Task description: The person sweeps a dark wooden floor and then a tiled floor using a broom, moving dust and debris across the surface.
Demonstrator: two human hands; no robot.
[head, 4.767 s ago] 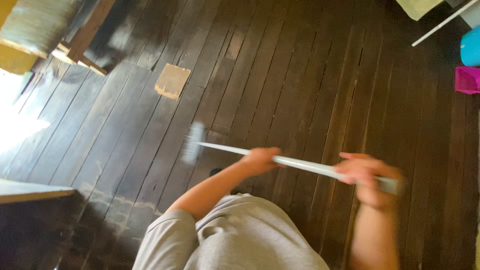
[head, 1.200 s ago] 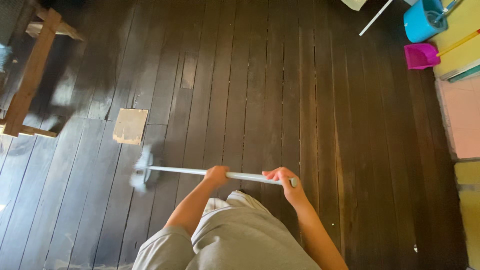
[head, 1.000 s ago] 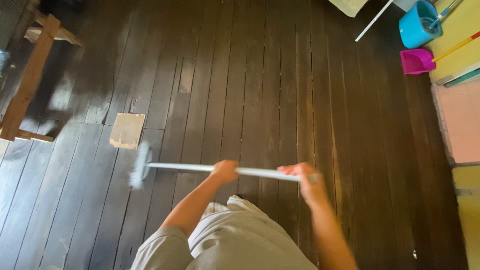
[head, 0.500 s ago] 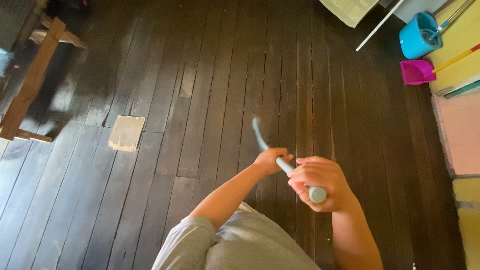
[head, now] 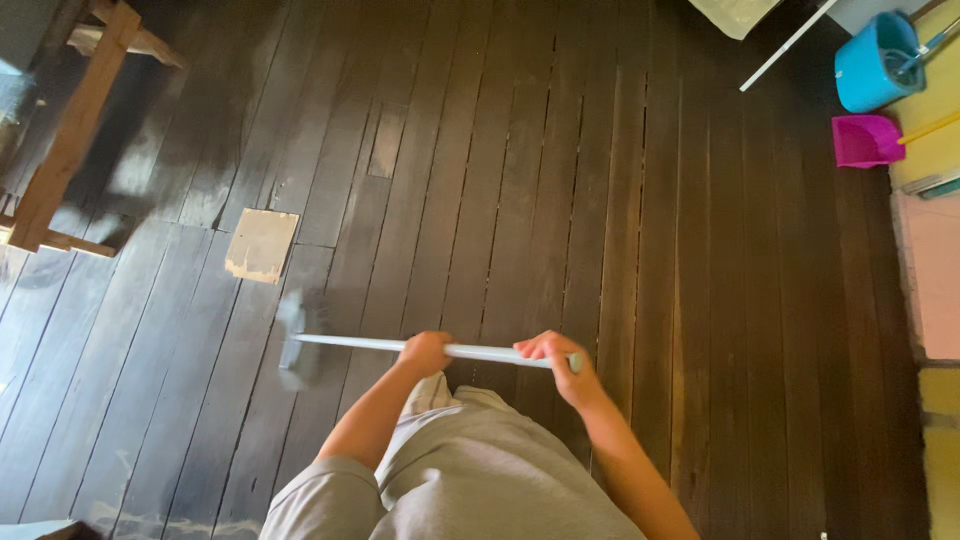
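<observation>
Both hands grip a long pale mop handle (head: 360, 343) that lies nearly level across my front. My left hand (head: 424, 352) holds the handle near its middle. My right hand (head: 556, 356) is closed around its upper end. The blurred grey mop head (head: 296, 338) rests on the dark wooden plank floor (head: 560, 180) to my left, just below a small light wooden patch (head: 261, 245) set in the boards. My grey shorts fill the bottom of the view.
A wooden bench or table frame (head: 70, 140) stands at the upper left. At the upper right are a blue bucket (head: 875, 62), a pink dustpan (head: 866, 140) and a white pole (head: 785, 45). A yellow and pink floor edge (head: 935, 270) runs down the right side.
Half a second ago the handle pointed away from me with the head lifted ahead; now it has swung back to the left and lies level, head on the floor near the patch.
</observation>
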